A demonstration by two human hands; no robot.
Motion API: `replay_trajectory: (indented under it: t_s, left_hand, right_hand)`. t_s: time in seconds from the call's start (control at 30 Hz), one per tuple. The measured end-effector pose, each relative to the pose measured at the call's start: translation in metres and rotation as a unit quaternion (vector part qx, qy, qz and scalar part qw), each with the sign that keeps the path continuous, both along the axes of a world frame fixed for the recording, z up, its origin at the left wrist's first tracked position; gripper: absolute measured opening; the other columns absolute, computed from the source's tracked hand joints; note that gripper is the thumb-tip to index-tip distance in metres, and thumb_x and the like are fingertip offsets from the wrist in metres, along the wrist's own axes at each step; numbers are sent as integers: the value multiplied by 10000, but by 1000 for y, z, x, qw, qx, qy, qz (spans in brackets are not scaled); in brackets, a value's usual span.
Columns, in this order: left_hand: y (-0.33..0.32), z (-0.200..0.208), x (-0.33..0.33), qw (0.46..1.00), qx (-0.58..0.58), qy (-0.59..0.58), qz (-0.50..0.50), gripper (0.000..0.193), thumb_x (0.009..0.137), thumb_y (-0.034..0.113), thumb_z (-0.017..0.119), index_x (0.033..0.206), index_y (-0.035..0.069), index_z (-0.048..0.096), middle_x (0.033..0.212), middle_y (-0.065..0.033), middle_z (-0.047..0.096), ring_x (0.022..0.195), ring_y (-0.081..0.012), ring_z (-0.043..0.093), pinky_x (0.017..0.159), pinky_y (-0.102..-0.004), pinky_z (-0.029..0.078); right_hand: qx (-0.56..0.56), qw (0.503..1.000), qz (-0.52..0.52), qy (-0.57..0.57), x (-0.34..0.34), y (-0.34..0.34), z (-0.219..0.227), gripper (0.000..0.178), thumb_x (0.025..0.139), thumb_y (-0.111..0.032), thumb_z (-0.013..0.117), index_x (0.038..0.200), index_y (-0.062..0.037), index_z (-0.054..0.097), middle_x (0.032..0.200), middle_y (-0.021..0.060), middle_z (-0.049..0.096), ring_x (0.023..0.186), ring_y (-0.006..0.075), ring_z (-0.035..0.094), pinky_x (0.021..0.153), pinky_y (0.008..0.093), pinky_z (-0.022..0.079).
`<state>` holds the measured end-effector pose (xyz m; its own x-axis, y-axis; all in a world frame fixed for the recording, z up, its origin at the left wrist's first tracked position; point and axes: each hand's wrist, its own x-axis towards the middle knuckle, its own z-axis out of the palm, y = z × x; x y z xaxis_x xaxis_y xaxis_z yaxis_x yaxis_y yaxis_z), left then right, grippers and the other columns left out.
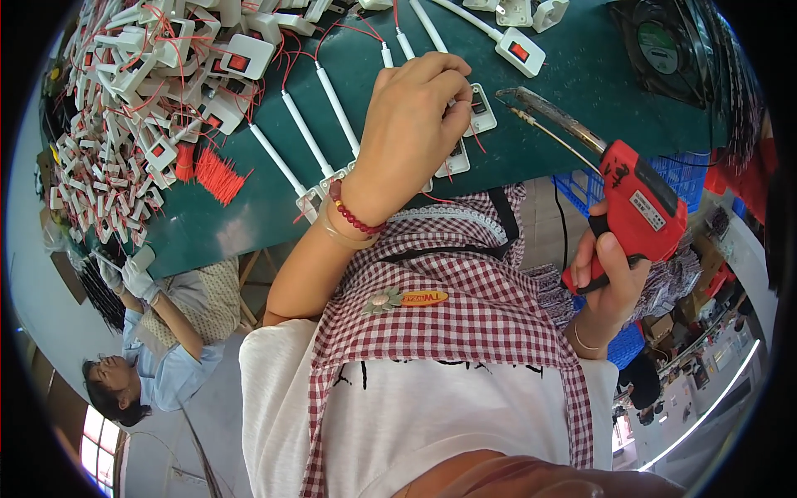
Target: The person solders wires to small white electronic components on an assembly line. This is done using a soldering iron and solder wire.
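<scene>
In my right hand (613,266) is a red soldering gun (643,203). Fingers wrap its black-trimmed handle, and its metal tip points left toward the row of parts. My left hand (419,124) bends over the row at the table's front edge, fingers curled in a pinch; what they hold is hidden. Right beside those fingertips lies a white switch housing (481,123) with a thin red wire. Another white housing (455,162) sits partly under the hand. To the left, several white rods (303,133) with red wires lie side by side, their square ends toward me.
A large heap of white housings (237,62) with red switches covers the table's left. Cut red wires (220,176) lie bundled beside it. A black fan (660,50) stands at the far right. A blue crate (581,195) is below the edge. A gloved co-worker (178,332) sits left.
</scene>
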<state>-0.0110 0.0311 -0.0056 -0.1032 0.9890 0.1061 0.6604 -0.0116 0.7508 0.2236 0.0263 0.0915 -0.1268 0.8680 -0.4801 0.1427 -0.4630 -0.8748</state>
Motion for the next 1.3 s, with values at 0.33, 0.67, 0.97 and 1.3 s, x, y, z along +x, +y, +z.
replay_trajectory:
  t_s: [0.33,0.67,0.97,1.3]
  left_hand:
    - [9,21,-15,995,-90,-44,-23,134,773,87,626,899,59,591,1014,-52,627,697,-231,565,730,-332,418]
    - [78,19,-13,924,114,332,-154,92,770,130,509,742,78,580,875,-74,483,894,-213,489,738,-328,390]
    - [73,31,-9,918,38,309,-245,122,756,149,537,822,126,637,929,-54,496,940,-208,471,798,-336,365]
    - [41,12,44,952,101,190,-216,138,672,57,640,798,98,600,885,-19,517,871,-205,502,732,-309,392]
  right_hand:
    - [20,998,-44,28,15,4,-4,341,864,-167,520,1104,66,454,581,79,508,382,81,401,379,206,343]
    - [63,987,-72,131,37,6,-12,295,870,-132,515,1075,76,477,578,92,510,387,91,407,372,215,355]
    - [74,982,-94,143,51,9,-20,294,878,-101,492,1112,73,461,581,96,507,388,93,412,373,219,359]
    - [61,982,-102,146,58,9,-29,329,894,-147,502,1133,69,435,610,91,507,376,89,396,363,214,331]
